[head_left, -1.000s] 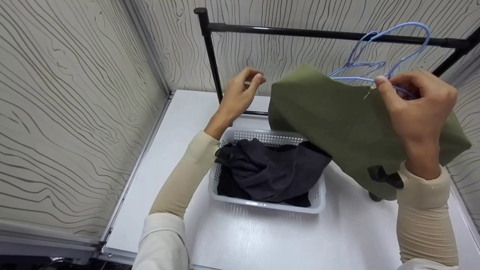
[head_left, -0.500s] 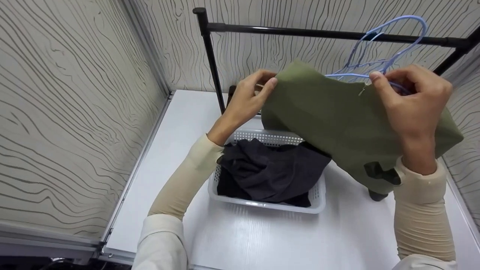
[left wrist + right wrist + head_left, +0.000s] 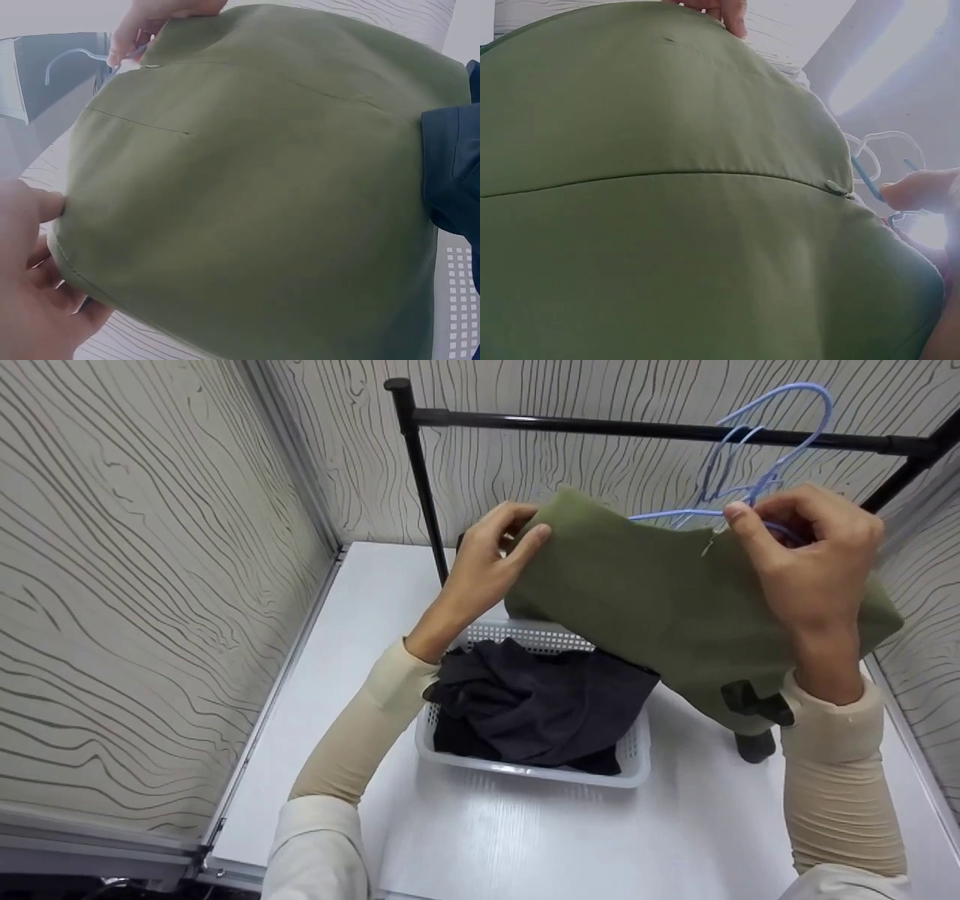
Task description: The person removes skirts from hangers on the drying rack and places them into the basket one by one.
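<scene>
An olive-green garment (image 3: 637, 585) hangs spread from a blue hanger (image 3: 667, 514), whose hook rises above the neckline. My right hand (image 3: 821, 562) grips the hanger beside a small zipper pull (image 3: 707, 542). At the garment's left shoulder, my left hand (image 3: 484, 555) pinches the cloth edge, thumb in front and fingers behind. The left wrist view shows this thumb and fingers (image 3: 45, 270) at the edge of the green cloth. In the right wrist view the cloth fills most of the picture, with the right thumb (image 3: 915, 191) on the hanger. The hanger's lower part is hidden inside the garment.
Behind the hands runs the black rail (image 3: 585, 426) of a clothes rack, with other blue hangers (image 3: 706, 476) on it. A white perforated basket (image 3: 525, 770) holding dark clothes (image 3: 555, 697) stands on the white table (image 3: 480, 832). Patterned walls close off the left and back.
My left hand has moved right and up to the garment's left shoulder and taken hold of it. The garment, hanger and right hand have shifted left.
</scene>
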{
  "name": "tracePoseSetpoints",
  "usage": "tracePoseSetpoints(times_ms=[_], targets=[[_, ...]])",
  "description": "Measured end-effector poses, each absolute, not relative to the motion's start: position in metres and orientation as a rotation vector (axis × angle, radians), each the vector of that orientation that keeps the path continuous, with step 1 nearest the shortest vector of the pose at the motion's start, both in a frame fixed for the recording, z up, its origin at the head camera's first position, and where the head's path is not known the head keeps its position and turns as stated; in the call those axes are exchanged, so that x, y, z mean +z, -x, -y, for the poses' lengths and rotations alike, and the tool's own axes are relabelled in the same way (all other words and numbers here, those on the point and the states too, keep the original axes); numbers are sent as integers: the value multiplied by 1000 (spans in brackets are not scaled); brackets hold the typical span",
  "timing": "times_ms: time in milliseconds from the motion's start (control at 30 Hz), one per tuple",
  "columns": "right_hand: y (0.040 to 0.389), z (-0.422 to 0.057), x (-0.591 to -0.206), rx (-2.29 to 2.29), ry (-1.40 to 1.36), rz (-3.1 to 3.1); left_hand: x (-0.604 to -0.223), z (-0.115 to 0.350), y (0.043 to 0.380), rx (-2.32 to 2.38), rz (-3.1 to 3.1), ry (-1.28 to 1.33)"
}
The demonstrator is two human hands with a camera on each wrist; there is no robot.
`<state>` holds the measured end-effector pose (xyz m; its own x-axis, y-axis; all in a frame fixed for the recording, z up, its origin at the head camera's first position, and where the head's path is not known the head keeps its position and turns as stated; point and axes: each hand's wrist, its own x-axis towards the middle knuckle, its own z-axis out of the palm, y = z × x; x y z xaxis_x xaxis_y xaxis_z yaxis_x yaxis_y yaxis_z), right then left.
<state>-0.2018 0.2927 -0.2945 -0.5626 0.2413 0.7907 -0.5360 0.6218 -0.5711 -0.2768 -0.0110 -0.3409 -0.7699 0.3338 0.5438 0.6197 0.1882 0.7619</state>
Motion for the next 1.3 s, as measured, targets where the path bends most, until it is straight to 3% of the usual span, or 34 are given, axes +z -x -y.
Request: tracePoseSetpoints(times_ms=[1300], targets=[[217,-268,-292,1008,-460,2094,-341,40,256,-1755,2019,850]])
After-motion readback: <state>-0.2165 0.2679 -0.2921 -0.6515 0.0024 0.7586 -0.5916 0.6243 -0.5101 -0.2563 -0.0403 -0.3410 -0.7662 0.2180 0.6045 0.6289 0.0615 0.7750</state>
